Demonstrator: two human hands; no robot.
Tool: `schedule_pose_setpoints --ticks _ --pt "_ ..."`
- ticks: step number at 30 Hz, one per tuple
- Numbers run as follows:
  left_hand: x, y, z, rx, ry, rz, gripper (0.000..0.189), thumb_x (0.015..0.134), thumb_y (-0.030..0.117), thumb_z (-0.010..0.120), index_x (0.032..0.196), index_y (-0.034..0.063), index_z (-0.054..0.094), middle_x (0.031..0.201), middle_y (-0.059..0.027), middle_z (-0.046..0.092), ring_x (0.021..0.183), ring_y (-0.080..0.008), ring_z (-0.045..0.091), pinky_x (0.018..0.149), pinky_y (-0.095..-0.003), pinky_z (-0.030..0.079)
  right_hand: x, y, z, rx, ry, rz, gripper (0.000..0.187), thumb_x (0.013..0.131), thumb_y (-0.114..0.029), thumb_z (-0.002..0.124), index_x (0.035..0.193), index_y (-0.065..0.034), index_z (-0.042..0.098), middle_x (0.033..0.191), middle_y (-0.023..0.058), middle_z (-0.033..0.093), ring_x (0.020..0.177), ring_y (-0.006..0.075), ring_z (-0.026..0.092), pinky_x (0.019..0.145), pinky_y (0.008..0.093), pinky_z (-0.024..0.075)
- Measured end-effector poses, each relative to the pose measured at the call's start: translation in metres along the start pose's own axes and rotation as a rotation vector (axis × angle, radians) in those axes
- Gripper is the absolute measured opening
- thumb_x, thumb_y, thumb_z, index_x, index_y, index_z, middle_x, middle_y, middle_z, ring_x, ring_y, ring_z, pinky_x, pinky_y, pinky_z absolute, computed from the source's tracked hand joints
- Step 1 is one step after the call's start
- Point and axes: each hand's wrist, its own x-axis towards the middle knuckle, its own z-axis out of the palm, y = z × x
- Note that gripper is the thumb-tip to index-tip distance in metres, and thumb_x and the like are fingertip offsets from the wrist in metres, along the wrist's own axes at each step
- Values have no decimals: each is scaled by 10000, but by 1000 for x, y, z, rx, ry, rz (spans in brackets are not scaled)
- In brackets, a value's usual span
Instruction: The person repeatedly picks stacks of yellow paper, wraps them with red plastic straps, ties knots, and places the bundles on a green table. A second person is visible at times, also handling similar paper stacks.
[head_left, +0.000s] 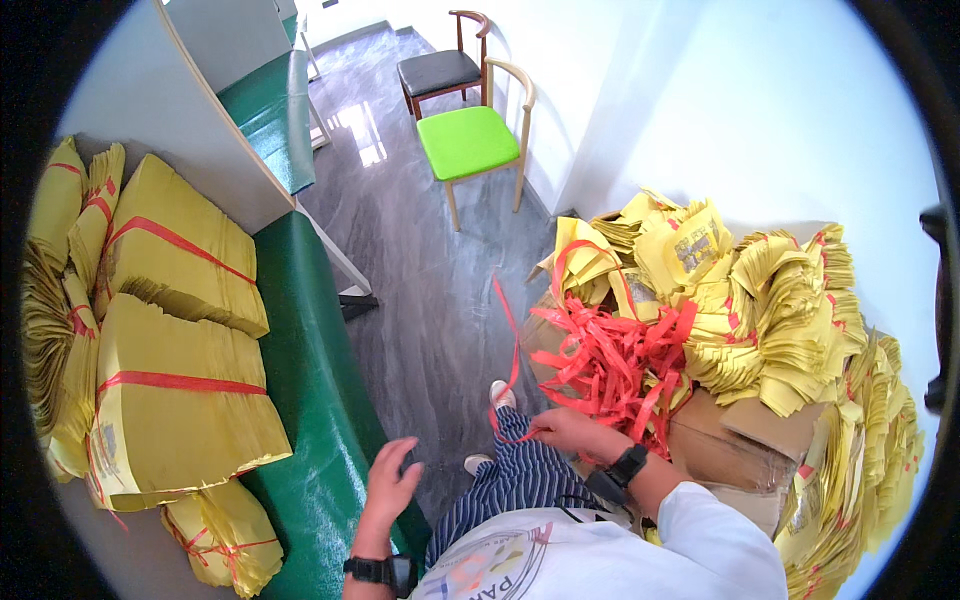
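My right hand (562, 429) grips a strand of red plastic tying strap (510, 360), whose loose length curves up and hangs over the floor. Just beyond that hand lies a tangled heap of the same red strap (600, 360), on top of the cardboard boxes. My left hand (391, 476) holds nothing, its fingers apart, above the edge of a green padded bench (315, 420). On that bench, to the left, stand thick stacks of yellow paper (180, 405) bound with red strap.
Yellow paper bundles (780, 315) are piled over cardboard boxes (727, 435) against the right wall. A chair with a green seat (469, 142) and a dark-seated chair (439, 73) stand ahead. A white partition (202, 127) and a metal bench leg (334, 251) are at left.
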Motion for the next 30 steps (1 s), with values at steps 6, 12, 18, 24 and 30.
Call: schedule_pose_setpoints --ticks 6,12,18,24,30 --pt "45 78 52 -43 -384 387 652 737 191 662 1306 53 374 1280 -177 439 1223 -333 380 1008 -401 310 -40 -83 -46 85 102 -203 186 814 -160 569 967 -64 613 914 114 618 846 279 600 732 343 476" --pt "45 111 67 -189 -597 200 259 834 141 554 1077 54 540 850 -115 601 802 -219 596 690 -347 454 -62 -64 -32 -5 440 -201 173 781 -133 575 939 -74 616 875 115 618 835 288 597 717 358 476" --pt "12 117 -10 -494 -339 157 164 787 140 590 889 12 599 789 -58 596 712 -147 567 639 -257 445 -79 57 -8 -143 654 213 128 711 -82 592 835 -70 618 832 115 623 777 291 604 691 356 479" --pt "-39 83 -132 -1336 395 330 193 934 210 423 821 55 445 542 61 323 437 -37 296 398 -212 272 -114 143 11 -149 897 425 135 741 -118 541 836 -74 628 823 148 619 783 337 582 688 409 461" --pt "-101 68 -209 -1308 803 440 236 968 175 344 795 52 447 528 43 261 433 -48 257 400 -203 218 -115 135 6 -123 756 728 237 748 -190 535 912 -43 622 909 180 620 880 340 582 781 407 461"
